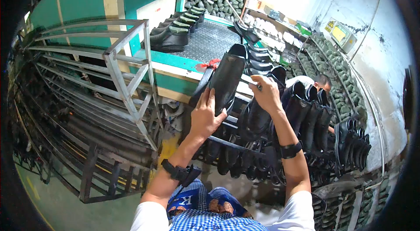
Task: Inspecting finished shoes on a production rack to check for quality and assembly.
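My left hand (205, 115) grips a black shoe (228, 76) by its lower end, fingers along one side and thumb on the other. The shoe stands tilted up in front of the conveyor's edge. To its right, my right hand (267, 95) is raised with curled fingers, closed around a small dark thing that is too small to name. Beneath that hand more black shoes (253, 121) sit on a rack. A red ribbon-like piece (209, 65) lies beside the held shoe.
A metal rack (127, 73) stands at the left. Black shoes with green tops (175, 34) line the dark conveyor bed (214, 38). Further black shoes (302, 108) hang at the right, where another person (321, 83) bends down. Shelves of green shoe lasts (341, 73) follow the wall.
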A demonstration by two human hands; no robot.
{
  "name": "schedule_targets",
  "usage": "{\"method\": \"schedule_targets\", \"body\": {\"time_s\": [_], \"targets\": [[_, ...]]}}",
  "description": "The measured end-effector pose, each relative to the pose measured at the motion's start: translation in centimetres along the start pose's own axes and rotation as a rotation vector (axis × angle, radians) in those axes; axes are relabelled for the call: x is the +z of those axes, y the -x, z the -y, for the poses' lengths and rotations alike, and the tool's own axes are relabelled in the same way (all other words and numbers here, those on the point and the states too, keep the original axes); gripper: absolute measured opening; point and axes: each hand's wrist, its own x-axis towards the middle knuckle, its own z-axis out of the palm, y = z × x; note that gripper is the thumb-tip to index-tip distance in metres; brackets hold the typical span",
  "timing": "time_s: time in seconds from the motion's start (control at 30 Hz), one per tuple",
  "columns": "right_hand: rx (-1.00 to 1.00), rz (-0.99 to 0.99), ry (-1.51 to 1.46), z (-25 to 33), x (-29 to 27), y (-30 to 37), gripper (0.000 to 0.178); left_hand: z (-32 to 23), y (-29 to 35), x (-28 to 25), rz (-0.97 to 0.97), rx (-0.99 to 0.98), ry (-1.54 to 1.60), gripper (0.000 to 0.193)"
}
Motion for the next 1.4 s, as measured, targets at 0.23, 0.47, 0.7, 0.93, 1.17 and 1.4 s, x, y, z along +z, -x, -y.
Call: {"method": "schedule_targets", "body": {"time_s": [0.23, 0.47, 0.7, 0.93, 1.17, 1.4], "targets": [[-0.084, 0.303, 0.058, -0.7, 2.0, -1.4, 0.038, 0.6, 1.4, 1.3, 0.036, 0.055, -0.189, 0.080], [0.004, 0.404, 0.025, -2.9, 3.3, -3.2, 0.014, 0.2, 1.0, 1.6, 0.174, -0.011, -0.084, 0.082], [-0.195, 0.213, 0.262, -4.2, 4.1, -2.2, 0.007, 0.1, 1.1, 2.5, 0.064, -0.006, -0.075, 0.094], [-0.309, -0.062, 0.493, -5.4, 3.4, -5.3, 0.015, 0.1, 1.0, 2.4, 0.172, -0.008, -0.100, 0.091], [-0.055, -0.194, 0.413, -6.2, -1.0, -4.4, 0.051, 0.2, 1.0, 1.8, 0.101, 0.059, -0.181, 0.075], [0.149, 0.249, -0.036, -7.6, -3.4, -1.4, 0.037, 0.5, 1.4, 1.9, 0.005, 0.088, -0.247, 0.076]]}}
